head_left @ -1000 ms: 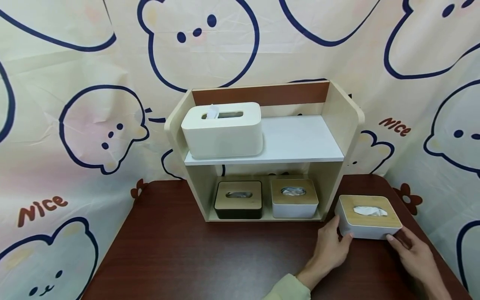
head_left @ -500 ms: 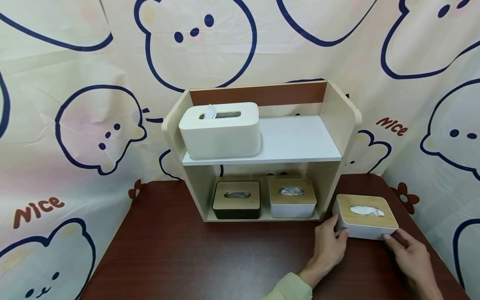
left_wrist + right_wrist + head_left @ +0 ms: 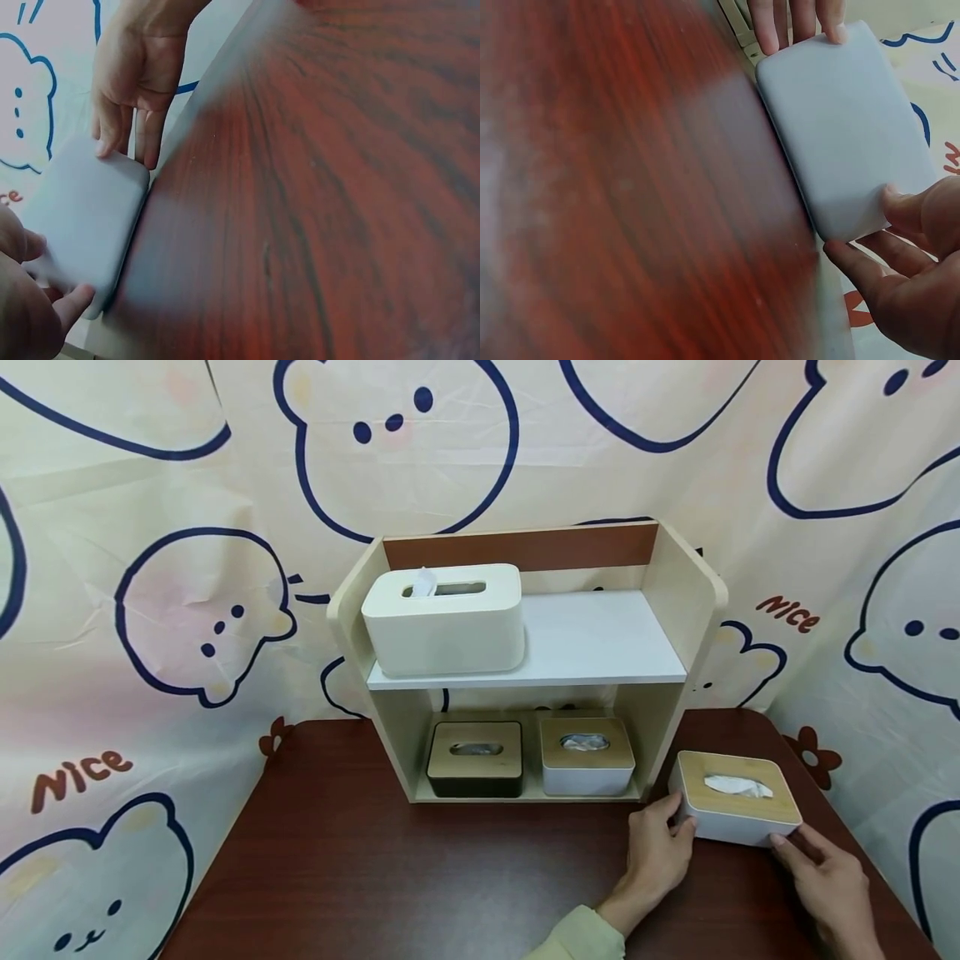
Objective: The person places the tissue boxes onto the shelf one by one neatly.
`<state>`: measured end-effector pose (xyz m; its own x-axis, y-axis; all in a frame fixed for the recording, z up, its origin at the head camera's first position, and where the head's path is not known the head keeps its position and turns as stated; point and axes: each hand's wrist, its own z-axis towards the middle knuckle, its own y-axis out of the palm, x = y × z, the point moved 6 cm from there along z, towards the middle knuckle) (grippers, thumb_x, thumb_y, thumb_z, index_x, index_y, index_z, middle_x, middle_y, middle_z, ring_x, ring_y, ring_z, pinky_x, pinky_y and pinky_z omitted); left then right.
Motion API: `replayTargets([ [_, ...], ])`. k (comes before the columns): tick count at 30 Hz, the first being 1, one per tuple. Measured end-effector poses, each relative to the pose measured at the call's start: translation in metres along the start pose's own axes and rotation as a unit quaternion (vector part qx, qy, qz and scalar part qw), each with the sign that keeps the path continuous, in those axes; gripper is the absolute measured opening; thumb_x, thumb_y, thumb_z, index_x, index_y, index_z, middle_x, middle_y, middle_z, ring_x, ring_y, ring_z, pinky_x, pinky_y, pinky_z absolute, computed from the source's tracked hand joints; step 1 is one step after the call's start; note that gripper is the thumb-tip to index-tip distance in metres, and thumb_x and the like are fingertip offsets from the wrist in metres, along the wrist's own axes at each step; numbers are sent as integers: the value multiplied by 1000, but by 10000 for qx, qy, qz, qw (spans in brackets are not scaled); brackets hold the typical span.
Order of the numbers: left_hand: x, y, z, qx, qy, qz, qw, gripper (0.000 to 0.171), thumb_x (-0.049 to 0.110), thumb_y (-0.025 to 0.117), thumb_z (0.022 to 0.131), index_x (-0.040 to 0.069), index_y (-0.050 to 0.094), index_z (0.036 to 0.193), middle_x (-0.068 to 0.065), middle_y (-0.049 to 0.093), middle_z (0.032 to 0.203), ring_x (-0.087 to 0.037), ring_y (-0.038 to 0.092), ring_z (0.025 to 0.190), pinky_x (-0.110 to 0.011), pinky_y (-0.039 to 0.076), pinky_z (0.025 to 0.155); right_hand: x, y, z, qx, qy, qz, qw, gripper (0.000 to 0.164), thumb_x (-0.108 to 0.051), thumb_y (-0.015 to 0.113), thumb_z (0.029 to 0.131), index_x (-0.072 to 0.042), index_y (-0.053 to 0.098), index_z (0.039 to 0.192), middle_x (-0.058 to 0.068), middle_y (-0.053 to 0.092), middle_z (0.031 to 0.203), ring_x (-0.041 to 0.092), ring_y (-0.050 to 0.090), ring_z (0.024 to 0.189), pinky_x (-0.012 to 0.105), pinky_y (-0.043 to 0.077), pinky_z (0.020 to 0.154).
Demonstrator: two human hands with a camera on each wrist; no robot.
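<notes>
A white tissue box (image 3: 738, 828) with a light wooden lid and a tissue showing in its slot sits at the table's right side, just right of the shelf unit. My left hand (image 3: 660, 852) grips its left end, thumb on the front face and fingers along the side. At the opposite end my right hand (image 3: 828, 881) holds the right front corner, thumb in front and fingers round the side. In the left wrist view the plain front wall of the box (image 3: 90, 217) lies between both hands. The right wrist view shows that same wall (image 3: 840, 127) close over the tabletop.
A two-tier shelf unit (image 3: 600, 643) stands at the back. Its upper board carries a large white tissue box (image 3: 450, 635). Below are a dark wooden-lidded tissue box (image 3: 474, 785) and a white wooden-lidded one (image 3: 588, 781). A patterned curtain (image 3: 585, 485) surrounds the brown table (image 3: 420, 885).
The tissue box in my hands has turned slightly, its right front corner coming a little toward me. Both hands keep their hold. The boxes on the shelf stay where they were.
</notes>
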<state>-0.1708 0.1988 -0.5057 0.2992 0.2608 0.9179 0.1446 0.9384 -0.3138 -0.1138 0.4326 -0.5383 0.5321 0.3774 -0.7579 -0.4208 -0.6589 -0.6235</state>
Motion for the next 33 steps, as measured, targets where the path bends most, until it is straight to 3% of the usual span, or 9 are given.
replayTargets([
  [3, 2, -1, -1, -39, 47, 13, 10000, 47, 9, 77, 100, 11, 68, 145, -5, 71, 140, 2, 67, 113, -1, 50, 81, 2, -4, -4, 38, 86, 87, 9999, 67, -38, 61, 110, -11, 35, 165, 25, 40, 165, 44, 38, 155, 68, 41, 118],
  [12, 10, -8, -6, -113, 25, -136, 9998, 45, 10, 76, 101, 7, 67, 145, -4, 69, 141, -1, 66, 118, -1, 51, 84, -4, -13, -21, 286, -8, -186, 9994, 68, -38, 65, 108, -8, 38, 163, 29, 42, 161, 50, 46, 148, 70, 46, 111],
  [21, 28, -24, -13, -141, 301, -42, 9994, 43, 15, 74, 103, 6, 67, 144, -2, 70, 141, -1, 67, 118, 0, 52, 83, -17, -25, -50, 668, -141, -443, 9967, 68, -37, 67, 108, -6, 41, 161, 32, 44, 157, 55, 52, 141, 71, 46, 108],
  [25, 37, -35, -16, -109, 415, -90, 9990, 41, 15, 74, 103, 6, 68, 143, -3, 71, 141, 0, 66, 120, 0, 51, 84, -26, -30, -66, 912, -247, -485, 9943, 63, -30, 69, 107, -4, 43, 159, 33, 49, 153, 56, 56, 136, 50, 62, 91],
  [26, 39, -38, -18, -101, 448, -107, 9989, 41, 15, 74, 103, 6, 68, 142, -3, 71, 141, -1, 65, 122, 0, 51, 85, -28, -31, -71, 954, -267, -515, 9937, 63, -29, 69, 107, -3, 44, 158, 33, 51, 150, 55, 58, 135, 38, 65, 80],
  [27, 42, -41, -19, -98, 489, -127, 9987, 41, 15, 74, 103, 6, 68, 142, -4, 71, 141, -1, 65, 123, 0, 51, 85, -30, -33, -75, 1004, -281, -533, 9931, 62, -29, 69, 107, -3, 45, 157, 33, 52, 149, 55, 58, 135, 37, 65, 77],
  [29, 47, -48, -22, -84, 569, -176, 9982, 41, 15, 74, 103, 6, 68, 142, -5, 71, 141, -2, 64, 125, -1, 51, 86, -35, -36, -83, 1077, -308, -609, 9918, 62, -30, 70, 106, -2, 46, 156, 33, 53, 147, 52, 59, 134, 17, 53, 60],
  [30, 49, -51, -24, -75, 615, -197, 9979, 41, 15, 75, 103, 5, 68, 142, -6, 71, 141, -3, 64, 125, -1, 51, 86, -38, -37, -88, 1113, -324, -639, 9912, 63, -31, 70, 106, -1, 46, 156, 33, 53, 146, 52, 59, 134, 24, 58, 68],
  [33, 54, -62, -29, -47, 747, -269, 9968, 41, 13, 75, 102, 3, 69, 141, -8, 71, 140, -4, 65, 125, -2, 52, 86, -45, -40, -98, 1207, -391, -786, 9888, 63, -33, 73, 104, 0, 50, 153, 34, 56, 141, 44, 68, 113, 22, 48, 58],
])
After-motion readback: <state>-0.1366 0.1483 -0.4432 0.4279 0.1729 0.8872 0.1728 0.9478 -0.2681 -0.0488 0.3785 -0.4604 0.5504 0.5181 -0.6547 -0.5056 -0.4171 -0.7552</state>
